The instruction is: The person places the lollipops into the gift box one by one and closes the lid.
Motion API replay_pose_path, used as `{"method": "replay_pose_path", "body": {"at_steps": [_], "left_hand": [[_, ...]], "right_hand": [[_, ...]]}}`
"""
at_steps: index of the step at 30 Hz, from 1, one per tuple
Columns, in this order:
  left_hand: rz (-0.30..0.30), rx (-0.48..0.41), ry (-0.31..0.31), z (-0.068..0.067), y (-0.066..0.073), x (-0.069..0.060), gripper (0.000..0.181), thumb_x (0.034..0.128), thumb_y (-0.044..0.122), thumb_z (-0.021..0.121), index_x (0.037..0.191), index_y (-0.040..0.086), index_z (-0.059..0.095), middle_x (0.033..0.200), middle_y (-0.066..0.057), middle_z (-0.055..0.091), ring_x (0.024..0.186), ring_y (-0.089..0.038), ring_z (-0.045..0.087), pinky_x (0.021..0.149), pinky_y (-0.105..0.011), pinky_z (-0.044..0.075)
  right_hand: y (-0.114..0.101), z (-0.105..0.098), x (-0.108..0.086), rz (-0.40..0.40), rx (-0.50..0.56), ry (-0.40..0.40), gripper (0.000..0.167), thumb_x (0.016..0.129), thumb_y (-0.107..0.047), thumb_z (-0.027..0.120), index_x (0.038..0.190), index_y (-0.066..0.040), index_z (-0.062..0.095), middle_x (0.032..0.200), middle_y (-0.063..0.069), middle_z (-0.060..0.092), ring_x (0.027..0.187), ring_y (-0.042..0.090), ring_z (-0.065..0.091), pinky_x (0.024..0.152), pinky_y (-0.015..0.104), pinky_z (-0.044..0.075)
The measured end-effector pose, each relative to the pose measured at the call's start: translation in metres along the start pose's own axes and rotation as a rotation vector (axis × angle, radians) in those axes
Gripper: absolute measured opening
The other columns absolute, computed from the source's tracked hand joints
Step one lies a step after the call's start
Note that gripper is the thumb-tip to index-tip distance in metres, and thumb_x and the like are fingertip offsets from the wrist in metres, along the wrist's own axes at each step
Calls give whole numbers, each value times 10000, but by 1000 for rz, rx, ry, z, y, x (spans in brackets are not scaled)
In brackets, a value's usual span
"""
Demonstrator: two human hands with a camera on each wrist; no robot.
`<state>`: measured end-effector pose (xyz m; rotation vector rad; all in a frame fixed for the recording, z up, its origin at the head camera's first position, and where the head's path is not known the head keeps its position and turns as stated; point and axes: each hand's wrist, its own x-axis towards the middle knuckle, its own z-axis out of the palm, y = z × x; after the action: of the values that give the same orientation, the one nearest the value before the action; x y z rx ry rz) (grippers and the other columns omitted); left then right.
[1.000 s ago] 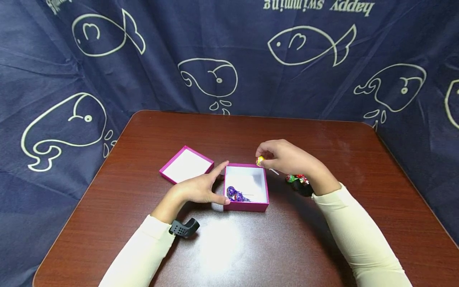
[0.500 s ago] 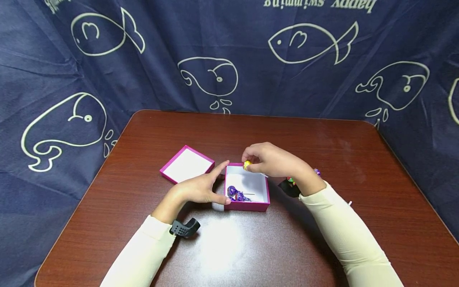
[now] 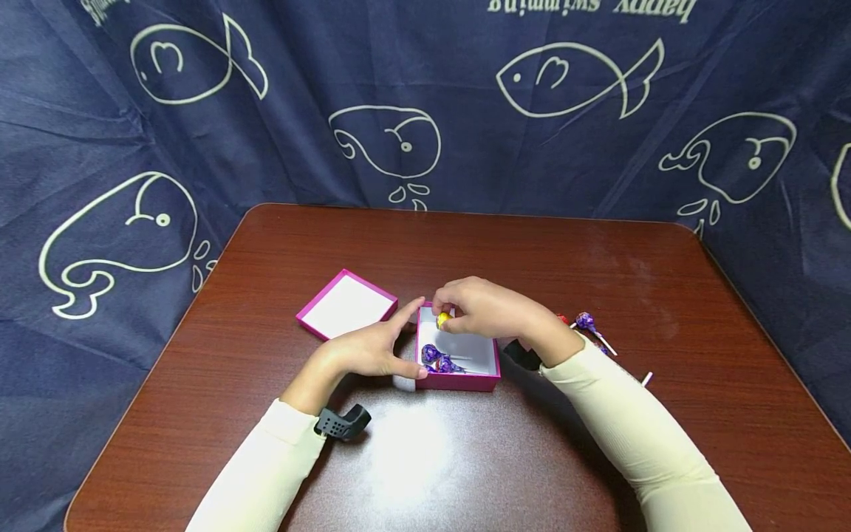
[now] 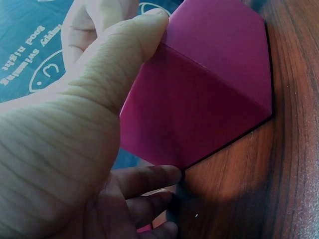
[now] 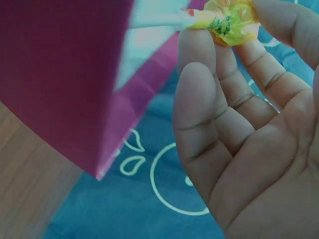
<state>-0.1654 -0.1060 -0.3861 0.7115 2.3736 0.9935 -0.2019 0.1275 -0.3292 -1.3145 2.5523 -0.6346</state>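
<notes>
A pink box (image 3: 460, 382) with a white inside stands at mid-table, with purple-wrapped lollipops (image 3: 440, 360) in its near left corner. My left hand (image 3: 362, 353) holds the box's left side, thumb at the near corner and fingers spread along the wall. In the left wrist view the thumb of my left hand (image 4: 84, 109) lies on the pink box wall (image 4: 199, 94). Over the box's far part, my right hand (image 3: 488, 309) pinches a yellow lollipop (image 3: 443, 319). The right wrist view shows the yellow wrapper (image 5: 234, 25) in the fingers of my right hand (image 5: 244, 114), its white stick toward the box.
Left of the box lies its pink-edged lid (image 3: 346, 307), white inside up. More lollipops (image 3: 586, 322) lie right of the box, partly hidden by my right forearm. A dark blue cloth (image 3: 465, 74) with white fish drawings hangs behind the brown table (image 3: 558, 258).
My right hand has moved left with the yellow lollipop, from beside the box's far right corner to over its inside. More lollipops on the right have come into sight. My left hand has stayed put.
</notes>
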Motion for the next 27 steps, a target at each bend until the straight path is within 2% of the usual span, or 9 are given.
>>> {"method": "replay_pose_path", "body": {"at_steps": [4,10,18,27], "left_hand": [[0,4,2,0,1,-1,1138,811,420,816,1609,184,40,1513,-130,417,1347,-228,426,1146,-415,272],[6,3,3,0,2,0,1132,819,411,812,1609,182,35,1516,-128,415,1344,-222,427,1147,-410,271],[6,1,8,0,3,-2,1127,823,422,805,1609,176,35,1530,-148,394,1337,-252,439,1137,-436,292],[9,7,19,1,4,-3,1137,816,417,811,1609,166,36,1518,-182,402,1338,-283,437,1143,-439,281]], "right_hand": [[2,7,2,3,-9,-48,91,846,-58,712,902,-117,671,821,-56,587,731,101,536,671,273,480],[6,16,6,-14,-36,-129,79,864,-71,715,911,-116,670,820,-51,591,766,135,545,691,270,468],[7,24,8,-12,-81,-199,71,869,-80,718,884,-121,663,781,-71,576,748,108,513,694,281,453],[7,28,9,-11,-95,-219,71,867,-63,702,921,-93,668,818,-45,609,755,117,543,708,300,479]]}}
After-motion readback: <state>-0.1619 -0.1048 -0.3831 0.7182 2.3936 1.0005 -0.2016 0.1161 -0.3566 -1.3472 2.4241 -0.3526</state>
